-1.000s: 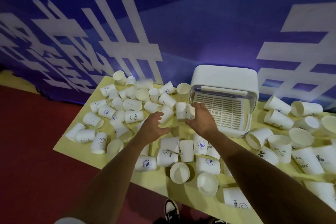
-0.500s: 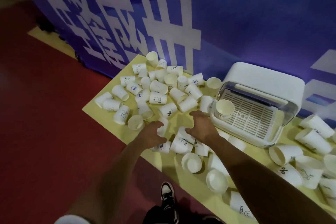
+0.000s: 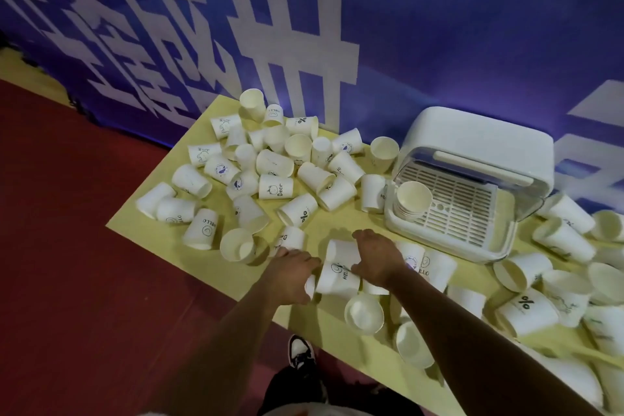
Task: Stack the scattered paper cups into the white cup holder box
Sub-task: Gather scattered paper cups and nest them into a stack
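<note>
Several white paper cups [image 3: 275, 186] lie scattered over the yellow table [image 3: 341, 221], left and right of the white cup holder box [image 3: 479, 142]. The box stands open, its lid tipped back, with a short stack of cups [image 3: 413, 196] at the left of its slatted tray. My left hand [image 3: 291, 275] curls round a cup [image 3: 309, 284] lying at the table's near edge. My right hand [image 3: 378, 256] reaches down over a lying cup [image 3: 339, 252], its thumb against the HELLO cup [image 3: 336, 278]; its fingertips are hidden.
A blue banner wall [image 3: 439, 27] with white lettering backs the table. Red floor [image 3: 84, 263] lies to the left and below the table's near edge, where my shoe [image 3: 300, 351] shows. More cups [image 3: 526, 312] crowd the right side, in front of the box.
My right hand has left the stack in the box and come down onto cups in front of it. The left hand has lowered onto a cup. The view has swung left.
</note>
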{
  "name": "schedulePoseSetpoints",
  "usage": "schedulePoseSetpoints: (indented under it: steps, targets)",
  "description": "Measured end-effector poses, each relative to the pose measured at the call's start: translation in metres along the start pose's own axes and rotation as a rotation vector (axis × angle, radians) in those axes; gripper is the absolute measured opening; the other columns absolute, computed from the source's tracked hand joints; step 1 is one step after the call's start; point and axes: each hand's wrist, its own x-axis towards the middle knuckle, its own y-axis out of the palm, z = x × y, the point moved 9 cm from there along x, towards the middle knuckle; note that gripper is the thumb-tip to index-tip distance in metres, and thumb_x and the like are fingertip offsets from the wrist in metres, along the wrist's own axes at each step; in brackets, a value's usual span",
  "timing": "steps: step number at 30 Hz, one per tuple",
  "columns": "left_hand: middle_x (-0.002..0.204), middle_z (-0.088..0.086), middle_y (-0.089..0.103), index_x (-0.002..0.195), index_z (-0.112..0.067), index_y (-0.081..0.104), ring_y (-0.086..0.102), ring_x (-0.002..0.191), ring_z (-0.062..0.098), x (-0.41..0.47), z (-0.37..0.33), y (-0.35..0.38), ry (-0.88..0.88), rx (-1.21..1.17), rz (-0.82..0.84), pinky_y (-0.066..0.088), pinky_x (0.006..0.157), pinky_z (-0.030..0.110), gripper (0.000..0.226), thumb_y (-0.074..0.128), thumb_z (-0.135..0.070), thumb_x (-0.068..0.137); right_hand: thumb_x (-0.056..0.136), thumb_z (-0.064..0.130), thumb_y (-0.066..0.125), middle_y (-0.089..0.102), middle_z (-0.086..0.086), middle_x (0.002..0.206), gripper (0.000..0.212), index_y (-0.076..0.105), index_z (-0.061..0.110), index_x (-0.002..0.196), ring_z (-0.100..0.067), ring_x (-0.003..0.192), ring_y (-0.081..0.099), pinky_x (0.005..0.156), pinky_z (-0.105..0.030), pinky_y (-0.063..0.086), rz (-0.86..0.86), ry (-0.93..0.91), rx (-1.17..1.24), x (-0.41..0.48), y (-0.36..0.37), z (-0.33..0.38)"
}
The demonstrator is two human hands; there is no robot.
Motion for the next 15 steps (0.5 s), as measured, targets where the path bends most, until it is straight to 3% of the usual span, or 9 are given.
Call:
schedulePoseSetpoints:
  steps: [7,12,15]
  targets:
    - [0.124,-0.001,0.057,0.128,-0.019,0.051,0.050,0.118,0.024,0.012,0.002,0.011,0.116,0.094,0.013,0.027,0.098,0.038,0.063,0.072,-0.042,0.073,0.085,0.028,0.067,0.051,-0.011,0.138,0.066,0.041,0.009,0.143,-0.028,0.123,0.050,0.104,-0.032,0.036,-0.042,0.046,-0.084,0.014,0.013,0.003]
    - [0.117,-0.004,0.063,0.124,-0.025,0.057,0.057,0.112,0.023,0.022,0.012,0.009,0.094,0.037,0.032,0.028,0.098,0.040,0.055,0.069,-0.045,0.075,0.085,0.014,0.063,0.047,-0.008,0.140,0.064,0.036,0.012,0.144,-0.027,0.130,0.043,0.116,-0.037,0.023,-0.019,0.076,-0.122,0.016,0.025,0.005]
    - [0.119,-0.006,0.062,0.125,-0.029,0.057,0.056,0.114,0.021,0.027,0.019,0.006,0.064,0.000,0.039,0.029,0.099,0.040,0.057,0.071,-0.046,0.072,0.085,0.013,0.061,0.048,-0.008,0.140,0.065,0.035,0.012,0.145,-0.027,0.129,0.043,0.116,-0.036,0.023,-0.038,0.071,-0.115,0.018,0.024,0.004]
